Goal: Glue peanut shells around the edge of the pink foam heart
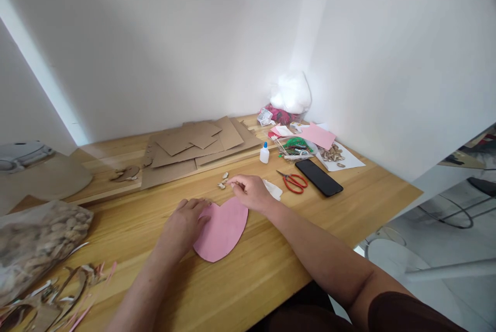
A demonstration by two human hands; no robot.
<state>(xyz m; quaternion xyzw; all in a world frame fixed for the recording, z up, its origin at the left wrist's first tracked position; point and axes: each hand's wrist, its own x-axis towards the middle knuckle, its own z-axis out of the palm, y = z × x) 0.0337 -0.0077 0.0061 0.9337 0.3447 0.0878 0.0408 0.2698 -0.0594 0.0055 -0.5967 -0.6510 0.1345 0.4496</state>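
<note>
**Two hands at a pink heart-shaped cutout**

Two hands work at the near centre of the wooden tabletop (271,270). The left hand (185,224) lies flat, palm down, fingers extended, pressing on the left lobe of the pink heart-shaped cutout (225,231); it grips nothing. The right hand (251,192) rests at the far edge of the cutout with fingers curled and fingertips pinched together; whether a small piece is held between them cannot be determined. The cutout lies flat on the tabletop, point toward the near edge.

Just beyond the right fingertips lie a few small shell pieces (223,180). A crumpled white scrap (274,189) sits immediately right of the right hand. Farther right are red-handled scissors (293,182) and a black phone (318,177), face up. A small white glue bottle (264,153) with a blue cap stands upright behind them.

Flat cardboard sheets (197,146) are stacked toward the far wall. At the far right corner: a clear container of green items (296,147), pink paper (320,135), a pile of shells on white paper (334,153) and a white bag (290,91).

At the near left, a clear bag of shells (36,241) lies beside cardboard and pink offcuts (62,298).
</note>
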